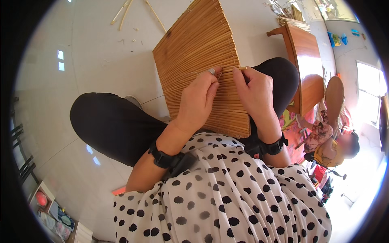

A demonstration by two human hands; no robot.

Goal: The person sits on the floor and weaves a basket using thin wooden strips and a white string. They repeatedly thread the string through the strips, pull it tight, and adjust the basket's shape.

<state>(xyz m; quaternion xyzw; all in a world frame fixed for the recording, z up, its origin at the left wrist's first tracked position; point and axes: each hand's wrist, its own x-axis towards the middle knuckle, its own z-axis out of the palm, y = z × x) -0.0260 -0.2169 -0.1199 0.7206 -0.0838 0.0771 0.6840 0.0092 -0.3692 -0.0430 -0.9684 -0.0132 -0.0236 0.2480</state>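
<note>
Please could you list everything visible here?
flat stick mat: one, brown, centre
thin round stick: one, yellowish, mat's right edge
loose thin sticks: three, pale, upper left
wooden table: one, brown, upper right
co-worker: one, partly yellow, far right
paned window: one, white, far right
tiled floor: one, whitish, left
distant clutter: uncountable, mixed, edges
black-spotted blouse: one, white, bottom
trouser legs: two, black, beside mat
wrist straps: two, black, lower centre
left hand: one, bare, over mat
right hand: one, bare, pinching stick

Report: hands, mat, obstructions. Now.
Left hand at mat. Right hand pinching stick at mat's right edge. Mat between knees. Nothing visibly blocking.
</note>
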